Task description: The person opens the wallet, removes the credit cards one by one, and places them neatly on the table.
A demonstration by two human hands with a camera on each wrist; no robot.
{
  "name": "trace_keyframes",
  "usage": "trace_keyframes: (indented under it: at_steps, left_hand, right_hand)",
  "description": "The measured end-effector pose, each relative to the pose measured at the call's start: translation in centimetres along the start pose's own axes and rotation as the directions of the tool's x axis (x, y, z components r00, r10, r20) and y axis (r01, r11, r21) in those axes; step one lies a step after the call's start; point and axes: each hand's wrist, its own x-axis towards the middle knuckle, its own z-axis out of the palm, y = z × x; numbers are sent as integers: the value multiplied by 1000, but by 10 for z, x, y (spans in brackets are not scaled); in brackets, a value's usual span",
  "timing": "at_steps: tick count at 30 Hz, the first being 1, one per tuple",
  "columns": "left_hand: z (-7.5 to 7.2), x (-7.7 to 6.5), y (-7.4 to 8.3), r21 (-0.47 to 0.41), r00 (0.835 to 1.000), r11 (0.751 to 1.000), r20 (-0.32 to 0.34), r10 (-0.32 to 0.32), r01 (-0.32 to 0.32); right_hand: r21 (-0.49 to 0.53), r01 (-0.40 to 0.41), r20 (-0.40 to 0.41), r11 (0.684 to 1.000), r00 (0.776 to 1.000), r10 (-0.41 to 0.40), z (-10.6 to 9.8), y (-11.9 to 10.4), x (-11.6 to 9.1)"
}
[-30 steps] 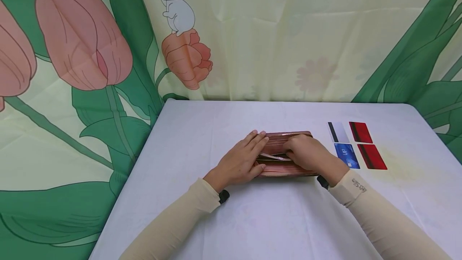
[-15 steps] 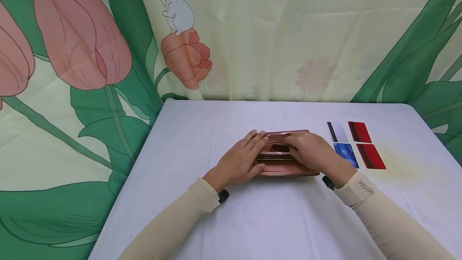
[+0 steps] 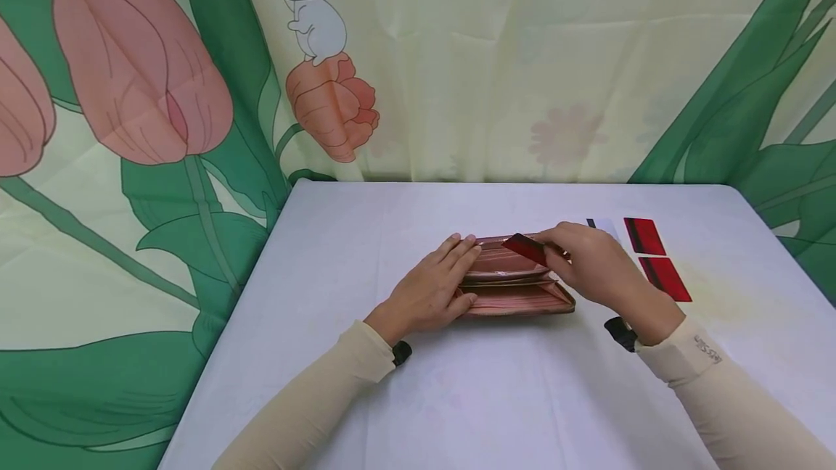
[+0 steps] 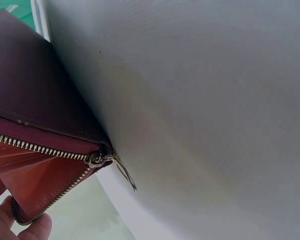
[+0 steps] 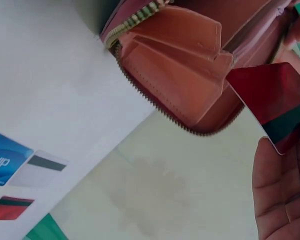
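Observation:
A pink zip wallet [image 3: 516,304] stands spread apart on the table, its inner pockets facing up. At its left end my left hand [image 3: 427,285] grips it, fingers over the back side and thumb at the front; the left wrist view shows fingertips at the zipped edge of the wallet [image 4: 35,85]. My right hand [image 3: 591,263] pinches a red card [image 3: 525,249] with a dark stripe, tilted above the wallet's right back part. From the right wrist view, the red card [image 5: 272,95] has one corner by the wallet's folded side gusset [image 5: 175,75].
To the right lie two red striped cards [image 3: 665,279] and a white striped card [image 3: 606,226], partly covered by my right hand. A blue VIP card [image 5: 7,157] shows beside them in the right wrist view. The white-covered table [image 3: 418,412] ends at a printed curtain [image 3: 457,93].
My right hand has drawn up and right out of the wallet, and the red card, hidden at first, now shows in its fingers. My left hand has stayed on the wallet.

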Motion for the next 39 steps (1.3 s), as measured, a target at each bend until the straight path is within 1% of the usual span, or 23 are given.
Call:
trace_keyframes:
  at_steps: [2,4,7,9,11,13,14,16,19,22,24,26,28,33,36,39]
  left_hand:
    - [0,0,0,-10,1000,1000,3,2,-2]
    - [-1,1,0,-19,1000,1000,6,6,-6]
    - [-1,1,-1,-29,1000,1000,13,6,-5]
    - [-2,1,-1,-33,1000,999,22,2,-1]
    - [-3,1,-2,-38,1000,999,28,-2,3]
    - [-3,1,-2,-43,1000,999,27,-2,3]
    - [-3,2,-3,-48,1000,999,27,-1,2]
    - [-2,2,-4,-60,1000,998,21,1,0]
    - [-2,3,-5,-80,1000,997,14,5,-4]
    - [-2,3,-5,-84,1000,996,7,7,-7]
    - [-2,3,-5,-84,1000,996,4,9,-8]
    - [-2,3,-5,-82,1000,997,3,7,-7]
    - [-2,3,-5,-83,1000,997,4,4,-4]
    - [-2,3,-5,-86,1000,996,-4,4,-4]
    - [-2,3,-5,-88,1000,996,-5,4,-4]
    - [-3,3,-4,-92,1000,996,0,1,-1]
  right_hand:
    - [9,11,-52,1000,999,-11,-5,4,-4]
    - [18,7,-96,1000,995,-5,-11,8,-8]
    - [38,-44,-131,998,990,49,-20,13,-18]
    - [49,-100,-133,994,985,106,-26,16,-25]
    - [60,-178,-117,982,976,184,-32,19,-33]
    - [75,-273,-87,959,956,279,-38,22,-42]
    - [83,-325,-73,942,941,331,-40,24,-47]
    - [94,-423,-47,901,902,428,-45,28,-58]
    - [114,-555,4,824,830,558,-49,34,-74]
    - [123,-653,75,747,757,649,-51,41,-89]
    - [132,-706,128,696,708,694,-50,45,-99]
    - [142,-745,181,652,667,723,-49,49,-109]
    - [159,-775,227,611,631,742,-47,52,-118]
    - [186,-826,318,532,563,763,-41,57,-137]
    - [187,-857,366,481,515,775,-39,60,-146]
    - [189,-880,404,437,475,782,-37,62,-152]
